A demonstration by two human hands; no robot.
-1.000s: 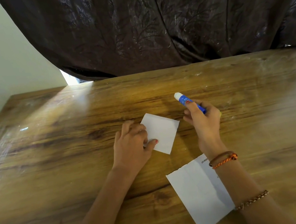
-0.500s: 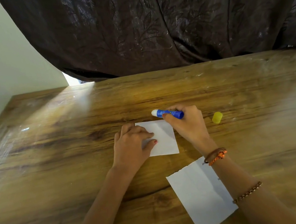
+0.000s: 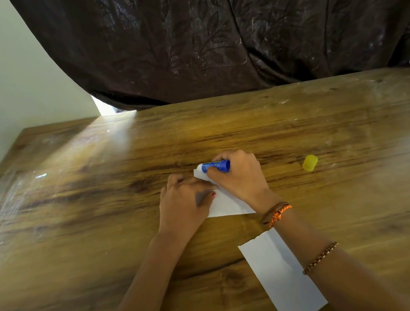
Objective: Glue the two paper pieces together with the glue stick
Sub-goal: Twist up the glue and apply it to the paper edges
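From the head view, your right hand [image 3: 239, 176] grips the blue glue stick [image 3: 215, 166], its tip on the far edge of the small paper [image 3: 226, 203] that your left hand [image 3: 183, 204] presses flat on the desk [image 3: 76, 229], with the yellow cap [image 3: 309, 163] right of that paper and the second paper [image 3: 279, 278] nearer you.

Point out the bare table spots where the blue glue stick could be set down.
Bare wood lies left of the left hand, across the far strip below the dark curtain, and right of the yellow cap. The middle is crowded: the right hand holds the blue glue stick on the small white paper, with the larger white paper nearer.
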